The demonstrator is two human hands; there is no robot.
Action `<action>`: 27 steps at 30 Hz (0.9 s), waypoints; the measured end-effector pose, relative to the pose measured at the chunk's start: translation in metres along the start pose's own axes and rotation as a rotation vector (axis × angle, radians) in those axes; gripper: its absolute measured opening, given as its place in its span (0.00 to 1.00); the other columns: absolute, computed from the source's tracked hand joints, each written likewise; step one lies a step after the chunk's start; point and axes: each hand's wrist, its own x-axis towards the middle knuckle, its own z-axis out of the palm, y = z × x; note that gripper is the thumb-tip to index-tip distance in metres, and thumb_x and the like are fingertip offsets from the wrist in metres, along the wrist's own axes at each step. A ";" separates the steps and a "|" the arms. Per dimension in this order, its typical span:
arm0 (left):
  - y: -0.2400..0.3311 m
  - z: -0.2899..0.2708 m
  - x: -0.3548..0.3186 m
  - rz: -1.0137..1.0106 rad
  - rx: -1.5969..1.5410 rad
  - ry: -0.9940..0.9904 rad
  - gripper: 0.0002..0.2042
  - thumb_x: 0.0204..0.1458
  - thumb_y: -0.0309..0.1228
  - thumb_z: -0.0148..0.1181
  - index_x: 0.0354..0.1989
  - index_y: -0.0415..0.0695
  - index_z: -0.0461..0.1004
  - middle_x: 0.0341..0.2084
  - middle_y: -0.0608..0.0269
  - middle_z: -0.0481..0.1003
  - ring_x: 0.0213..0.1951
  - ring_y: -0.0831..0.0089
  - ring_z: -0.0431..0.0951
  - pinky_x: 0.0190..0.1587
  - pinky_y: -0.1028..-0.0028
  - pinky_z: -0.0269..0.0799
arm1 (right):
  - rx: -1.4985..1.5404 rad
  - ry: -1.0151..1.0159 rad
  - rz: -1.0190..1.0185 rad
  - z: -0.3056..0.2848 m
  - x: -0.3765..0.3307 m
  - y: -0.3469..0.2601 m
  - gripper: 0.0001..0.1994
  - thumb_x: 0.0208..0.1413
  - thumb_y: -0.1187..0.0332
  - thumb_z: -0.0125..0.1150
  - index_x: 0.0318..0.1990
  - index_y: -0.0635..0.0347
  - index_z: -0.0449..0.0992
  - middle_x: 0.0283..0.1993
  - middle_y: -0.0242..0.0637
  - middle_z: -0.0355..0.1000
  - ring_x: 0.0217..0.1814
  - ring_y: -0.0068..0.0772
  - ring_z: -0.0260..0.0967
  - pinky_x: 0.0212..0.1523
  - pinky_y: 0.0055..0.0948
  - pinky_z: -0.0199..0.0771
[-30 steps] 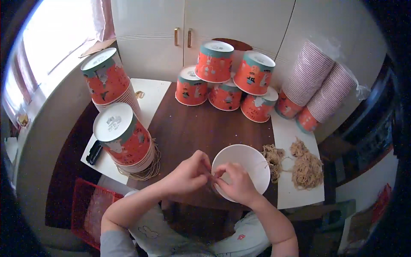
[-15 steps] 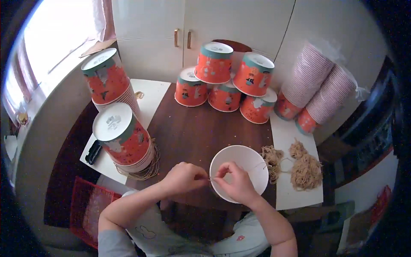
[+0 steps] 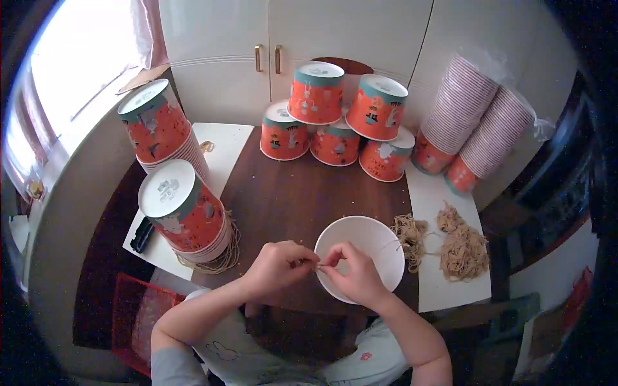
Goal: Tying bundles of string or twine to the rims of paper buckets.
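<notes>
A white paper bowl stands open side up on the dark wooden table, near its front edge. My left hand and my right hand meet at the bowl's near left rim, fingertips pinched together on a thin tan string. The string runs on across the bowl toward its right side. Small bundles of tan string lie on a white sheet right of the bowl.
Orange bowls stand upside down in a pile at the back of the table. Two more stacks of orange bowls lie at the left, and long bagged stacks lean at the right. A black marker lies at the left.
Both hands have drawn slightly toward the bowl's near left rim, staying pinched together on the string. The bowl and stacks have not moved.
</notes>
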 end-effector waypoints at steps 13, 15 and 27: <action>0.004 0.002 -0.001 -0.065 -0.102 -0.047 0.09 0.38 0.26 0.57 0.31 0.40 0.74 0.22 0.55 0.73 0.26 0.69 0.75 0.29 0.75 0.71 | -0.033 0.033 -0.025 0.002 -0.001 0.004 0.10 0.40 0.75 0.61 0.28 0.62 0.64 0.26 0.36 0.68 0.30 0.31 0.67 0.32 0.27 0.67; 0.002 0.005 -0.001 -0.030 -0.063 -0.026 0.09 0.39 0.26 0.57 0.31 0.40 0.74 0.23 0.55 0.73 0.26 0.69 0.75 0.29 0.75 0.71 | -0.032 0.027 -0.014 0.002 -0.001 0.004 0.10 0.40 0.75 0.61 0.28 0.62 0.64 0.27 0.36 0.68 0.30 0.31 0.67 0.32 0.27 0.67; -0.006 0.005 -0.002 -0.180 -0.160 -0.097 0.06 0.44 0.28 0.56 0.29 0.39 0.72 0.29 0.60 0.72 0.33 0.73 0.71 0.37 0.77 0.66 | -0.062 0.016 -0.021 0.000 -0.002 0.000 0.08 0.41 0.73 0.60 0.27 0.60 0.66 0.26 0.35 0.68 0.30 0.32 0.67 0.33 0.28 0.65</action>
